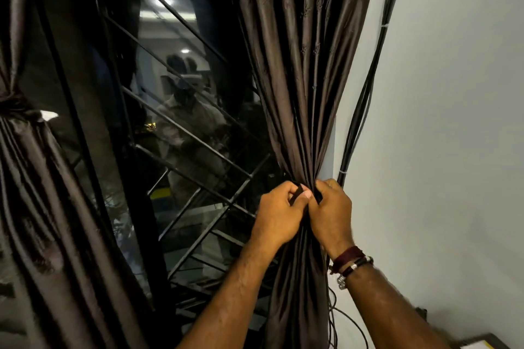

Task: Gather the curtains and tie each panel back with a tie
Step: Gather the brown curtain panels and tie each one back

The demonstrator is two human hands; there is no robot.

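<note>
Both hands, left (279, 212) & right (330, 211), pinch tie (295, 193) ends round gathered curtain (300, 93); slick fabric btwn them may slip, loosening knot.

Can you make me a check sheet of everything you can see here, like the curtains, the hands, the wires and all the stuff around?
Surface: nothing seen; only a wooden corner at the bottom right.
Job's things: right curtain panel bunched at its middle; a dark tie is at the bunch, not yet knotted. Left curtain panel is already cinched by a tie.
Clutter: nothing seen.
Hands: left hand and right hand both pinch the tie at the bunch. Right wrist wears bracelets.
Cables: a black cable bundle runs down the wall, held by white clips; loose wires hang below.
Surroundings: white wall, dark window with metal bars, reflections in the glass.
</note>
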